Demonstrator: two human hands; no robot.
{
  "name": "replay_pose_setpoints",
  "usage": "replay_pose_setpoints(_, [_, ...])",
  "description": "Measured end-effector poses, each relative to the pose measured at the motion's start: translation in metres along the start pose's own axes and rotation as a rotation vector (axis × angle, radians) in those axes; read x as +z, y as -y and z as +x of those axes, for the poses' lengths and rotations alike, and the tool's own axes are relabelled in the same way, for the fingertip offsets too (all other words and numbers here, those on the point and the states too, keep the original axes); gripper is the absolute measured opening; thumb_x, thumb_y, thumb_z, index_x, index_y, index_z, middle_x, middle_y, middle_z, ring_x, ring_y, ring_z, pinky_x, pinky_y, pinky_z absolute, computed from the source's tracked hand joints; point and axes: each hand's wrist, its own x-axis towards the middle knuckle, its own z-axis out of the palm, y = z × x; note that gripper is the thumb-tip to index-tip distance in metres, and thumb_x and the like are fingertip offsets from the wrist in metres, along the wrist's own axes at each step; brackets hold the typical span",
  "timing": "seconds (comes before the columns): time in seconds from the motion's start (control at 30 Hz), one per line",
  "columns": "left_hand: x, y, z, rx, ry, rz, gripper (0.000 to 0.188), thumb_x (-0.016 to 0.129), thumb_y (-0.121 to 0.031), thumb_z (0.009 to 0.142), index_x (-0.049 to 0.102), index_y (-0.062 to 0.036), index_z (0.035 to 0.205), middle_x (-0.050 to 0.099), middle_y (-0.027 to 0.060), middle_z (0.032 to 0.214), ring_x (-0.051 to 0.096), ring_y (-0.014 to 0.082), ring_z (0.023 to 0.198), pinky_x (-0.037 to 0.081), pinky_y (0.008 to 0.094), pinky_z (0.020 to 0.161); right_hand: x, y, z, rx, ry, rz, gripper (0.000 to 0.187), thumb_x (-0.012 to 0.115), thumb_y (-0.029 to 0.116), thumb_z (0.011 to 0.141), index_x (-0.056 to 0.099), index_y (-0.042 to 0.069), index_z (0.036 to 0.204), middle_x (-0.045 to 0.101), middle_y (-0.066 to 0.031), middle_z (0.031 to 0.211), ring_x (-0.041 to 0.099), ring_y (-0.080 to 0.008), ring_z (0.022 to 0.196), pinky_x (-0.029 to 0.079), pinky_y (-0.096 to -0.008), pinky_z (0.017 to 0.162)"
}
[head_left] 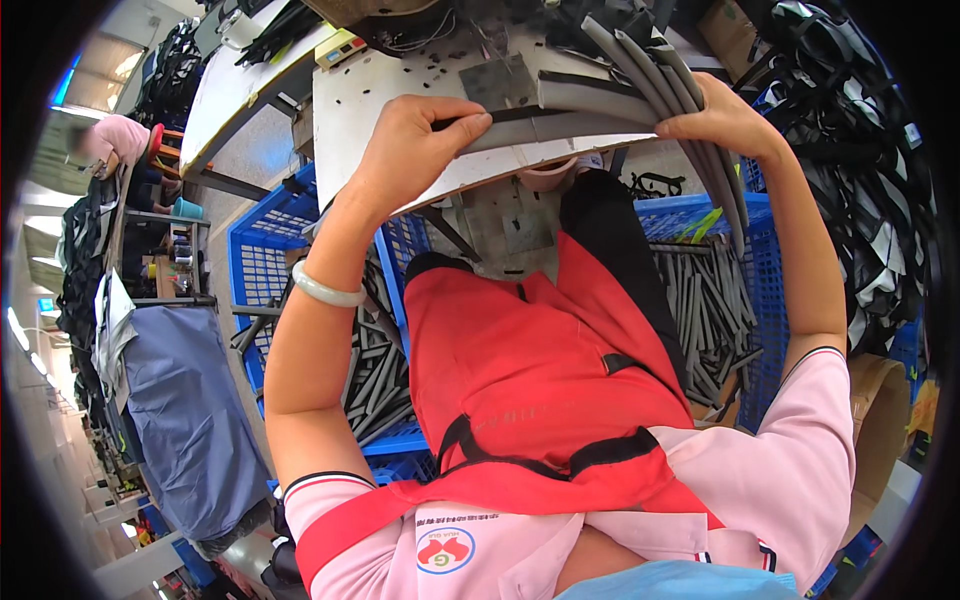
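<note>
Below, 2 blue crates (770, 300) hold loose grey strips (706, 305)

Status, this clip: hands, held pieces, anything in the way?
Left hand pinching gray strip; right hand clutching gray bundle. Strip near white tabletop edge. No obstruction visible between hands.

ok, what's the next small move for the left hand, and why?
Probably swing the grey strip in toward the bundle to line it up: the left hand has its end pinched in the fingers, and it runs crosswise to the right hand, while most strips gripped there run steeply.
</note>
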Motion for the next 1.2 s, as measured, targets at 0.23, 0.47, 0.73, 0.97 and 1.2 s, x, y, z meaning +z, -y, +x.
replay_pose_setpoints(0.23, [-0.007, 0.008, 0.027, -0.086, -0.007, 0.02, 0.026, 0.069, -0.021, 0.088, 0.071, 0.0017, 0.1, 0.062, -0.0002, 0.069, 0.049, 0.0047, 0.058, 0.038, 0.0212, 0.051, -0.007, -0.005, 0.022, 0.001, 0.012, -0.033, 0.054, 0.072, 0.029, 0.072, 0.058, -0.003, 0.113, 0.06, -0.0062, 0.097, 0.052, -0.0127, 0.089, 0.043, -0.0273, 0.082])
replay_pose_setpoints(0.47, [-0.015, 0.016, 0.043, -0.1, -0.008, -0.036, 0.027, 0.069, -0.02, 0.086, 0.071, 0.0033, 0.099, 0.065, 0.0034, 0.071, 0.052, 0.0074, 0.06, 0.043, 0.0231, 0.055, -0.014, -0.006, 0.038, 0.011, 0.031, -0.004, 0.052, 0.072, 0.029, 0.072, 0.058, -0.003, 0.112, 0.059, -0.0058, 0.095, 0.052, -0.0123, 0.087, 0.043, -0.0274, 0.081])
replay_pose_setpoints(0.73, [-0.018, 0.016, 0.048, -0.158, -0.035, -0.035, 0.024, 0.069, -0.021, 0.086, 0.073, -0.0005, 0.099, 0.062, 0.0026, 0.066, 0.047, 0.006, 0.053, 0.036, 0.0217, 0.048, -0.011, -0.007, 0.046, -0.062, -0.082, 0.063, 0.043, 0.071, 0.032, 0.07, 0.061, -0.001, 0.097, 0.058, -0.0056, 0.081, 0.053, -0.0137, 0.075, 0.043, -0.0284, 0.072])
replay_pose_setpoints(0.97, [-0.024, 0.028, 0.06, -0.135, -0.062, -0.037, 0.022, 0.068, -0.019, 0.086, 0.073, -0.001, 0.098, 0.062, 0.0021, 0.065, 0.046, 0.0061, 0.052, 0.035, 0.0216, 0.048, -0.012, -0.003, 0.06, -0.016, -0.007, -0.007, 0.051, 0.072, 0.032, 0.071, 0.06, -0.001, 0.108, 0.057, -0.0045, 0.09, 0.051, -0.0124, 0.083, 0.043, -0.0273, 0.077])
replay_pose_setpoints(1.2, [-0.019, 0.019, 0.052, -0.158, -0.074, -0.074, 0.022, 0.067, -0.019, 0.087, 0.073, -0.0013, 0.098, 0.062, 0.0022, 0.064, 0.046, 0.0065, 0.053, 0.035, 0.0218, 0.048, -0.009, -0.013, 0.053, -0.058, -0.087, 0.034, 0.045, 0.072, 0.034, 0.072, 0.063, 0.001, 0.102, 0.062, -0.0067, 0.088, 0.055, -0.0147, 0.083, 0.043, -0.0288, 0.08])
